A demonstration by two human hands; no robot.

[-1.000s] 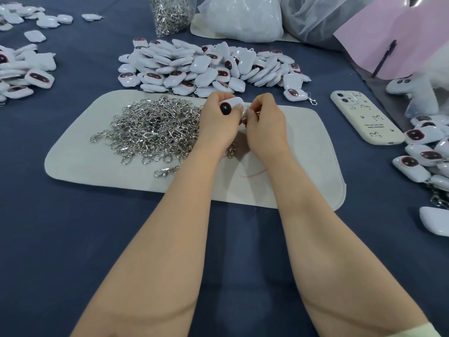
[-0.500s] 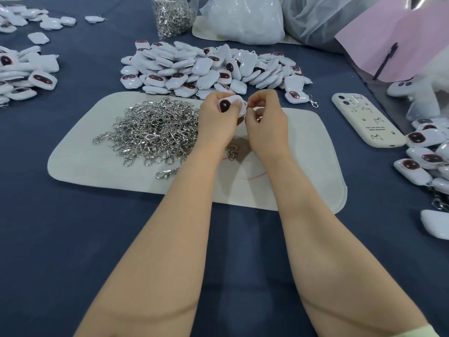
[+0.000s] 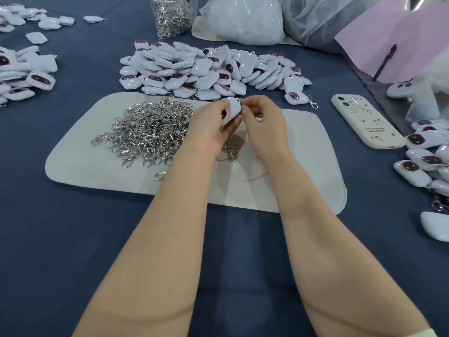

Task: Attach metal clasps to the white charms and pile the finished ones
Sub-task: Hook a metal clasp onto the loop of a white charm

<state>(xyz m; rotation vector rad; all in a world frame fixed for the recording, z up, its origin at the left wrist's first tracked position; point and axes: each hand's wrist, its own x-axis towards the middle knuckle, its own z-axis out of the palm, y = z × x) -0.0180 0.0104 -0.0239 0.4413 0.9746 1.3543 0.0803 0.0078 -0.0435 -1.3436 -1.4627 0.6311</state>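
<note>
Pinches a white charm (image 3: 232, 110) in the left hand (image 3: 213, 132) at centre frame, just above the pale mat (image 3: 303, 166), and nips a clasp (image 3: 242, 101) at its top corner with the right hand (image 3: 264, 125). Looks mid-attachment. Next calls for seating the ring, then dropping onto the finished pile (image 3: 422, 154) at the right edge. Cannot tell whether hooked yet, with the joint hidden behind fingertips and too small to read.

Piecework assembly spot; home or shop, can't tell. My table (image 3: 73, 239), blue cloth over it, carries bulk stock: charms (image 3: 206, 69) heaped toward the far edge, loose clasps (image 3: 150, 130) on a mat (image 3: 303, 142), a bag (image 3: 170, 18) of more at that edge.
</note>
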